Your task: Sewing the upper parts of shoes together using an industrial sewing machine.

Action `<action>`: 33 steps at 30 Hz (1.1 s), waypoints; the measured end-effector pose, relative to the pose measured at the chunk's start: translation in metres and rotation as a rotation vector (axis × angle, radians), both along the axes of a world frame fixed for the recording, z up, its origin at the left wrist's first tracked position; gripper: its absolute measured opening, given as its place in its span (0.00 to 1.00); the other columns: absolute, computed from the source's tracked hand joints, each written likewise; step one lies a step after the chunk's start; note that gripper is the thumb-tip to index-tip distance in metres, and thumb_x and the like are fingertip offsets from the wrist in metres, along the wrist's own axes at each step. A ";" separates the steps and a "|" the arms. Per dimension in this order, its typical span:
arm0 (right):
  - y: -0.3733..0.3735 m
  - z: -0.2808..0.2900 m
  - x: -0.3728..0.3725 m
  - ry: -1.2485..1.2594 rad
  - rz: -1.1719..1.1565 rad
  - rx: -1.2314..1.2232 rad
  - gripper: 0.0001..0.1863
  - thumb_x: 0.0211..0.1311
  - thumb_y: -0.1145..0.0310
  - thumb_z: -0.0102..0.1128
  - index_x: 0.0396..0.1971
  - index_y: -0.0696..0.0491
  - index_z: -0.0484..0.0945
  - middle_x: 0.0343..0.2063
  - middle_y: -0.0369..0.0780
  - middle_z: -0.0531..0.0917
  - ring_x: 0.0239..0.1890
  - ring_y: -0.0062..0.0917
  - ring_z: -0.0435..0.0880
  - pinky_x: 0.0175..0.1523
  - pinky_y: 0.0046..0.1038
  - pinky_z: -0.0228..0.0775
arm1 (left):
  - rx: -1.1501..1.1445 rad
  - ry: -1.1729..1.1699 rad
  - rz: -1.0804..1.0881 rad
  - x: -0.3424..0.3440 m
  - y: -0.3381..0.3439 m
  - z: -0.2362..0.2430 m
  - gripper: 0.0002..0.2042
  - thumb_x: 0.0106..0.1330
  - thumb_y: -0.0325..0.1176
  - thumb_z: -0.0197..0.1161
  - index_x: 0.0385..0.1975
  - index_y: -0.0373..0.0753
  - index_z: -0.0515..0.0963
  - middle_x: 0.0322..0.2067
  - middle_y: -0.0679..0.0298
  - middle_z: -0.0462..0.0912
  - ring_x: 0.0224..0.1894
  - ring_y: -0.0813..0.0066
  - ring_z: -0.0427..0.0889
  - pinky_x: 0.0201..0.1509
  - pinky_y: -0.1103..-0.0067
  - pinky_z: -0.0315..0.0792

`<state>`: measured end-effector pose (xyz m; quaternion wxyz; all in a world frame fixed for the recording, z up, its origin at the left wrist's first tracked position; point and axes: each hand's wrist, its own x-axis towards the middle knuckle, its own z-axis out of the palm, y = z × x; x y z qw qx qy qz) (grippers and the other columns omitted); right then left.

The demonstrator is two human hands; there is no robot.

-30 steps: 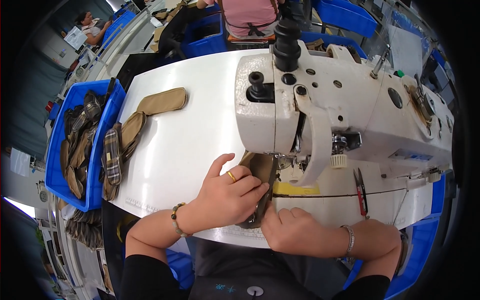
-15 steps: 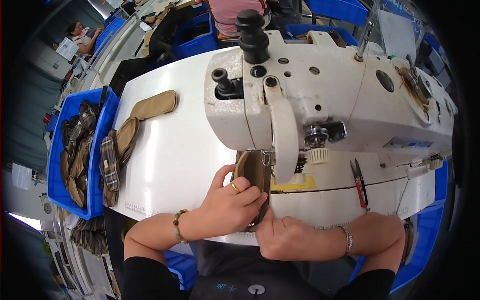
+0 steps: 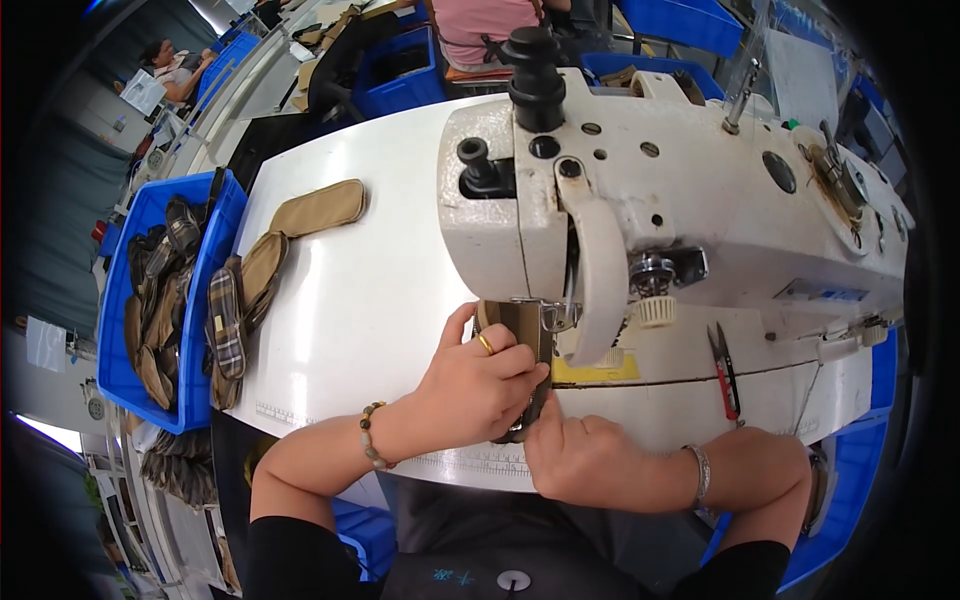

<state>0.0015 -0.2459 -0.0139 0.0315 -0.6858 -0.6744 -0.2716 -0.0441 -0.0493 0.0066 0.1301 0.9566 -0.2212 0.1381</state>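
Observation:
My left hand (image 3: 480,392) is curled on a khaki fabric piece (image 3: 513,327) with a zipper along its right side, lying beneath the presser foot (image 3: 560,317) of a white sewing machine (image 3: 700,225). My right hand (image 3: 580,458) is closed at the near end of that piece, its fingertips partly hidden. A yellow plate (image 3: 595,370) shows just right of the piece. Red-and-black thread snips (image 3: 727,378) lie farther right on the white table (image 3: 370,250).
Khaki and plaid pieces (image 3: 320,210) lie at the table's left, beside a full blue bin (image 3: 113,330). Behind the machine, a person in pink (image 3: 480,25) sits among more blue bins (image 3: 395,90). Another person (image 3: 175,80) sits at upper left.
My left hand and the piece have shifted slightly right and forward at the presser foot, and my right hand has stayed at the near end. The view has shifted a little.

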 end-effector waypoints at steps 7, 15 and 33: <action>0.008 -0.002 0.019 0.058 -0.029 -0.008 0.10 0.44 0.71 0.60 0.25 0.62 0.80 0.32 0.55 0.85 0.15 0.18 0.76 0.18 0.19 0.65 | -0.120 0.006 0.064 0.019 0.012 -0.007 0.09 0.52 0.31 0.68 0.34 0.44 0.87 0.32 0.74 0.77 0.44 0.73 0.76 0.62 0.55 0.57; 0.009 0.004 0.026 0.161 -0.051 -0.081 0.11 0.45 0.72 0.60 0.28 0.62 0.81 0.35 0.57 0.85 0.18 0.22 0.79 0.21 0.23 0.72 | -0.064 0.040 0.120 0.019 0.013 -0.011 0.13 0.54 0.33 0.67 0.40 0.43 0.85 0.35 0.72 0.78 0.45 0.72 0.77 0.65 0.49 0.53; 0.006 0.009 0.026 0.133 -0.018 -0.080 0.10 0.45 0.71 0.60 0.27 0.61 0.81 0.36 0.53 0.86 0.19 0.19 0.78 0.22 0.20 0.69 | 0.114 -0.150 0.186 -0.022 -0.007 0.008 0.06 0.53 0.32 0.68 0.30 0.45 0.85 0.27 0.75 0.72 0.40 0.79 0.76 0.69 0.42 0.44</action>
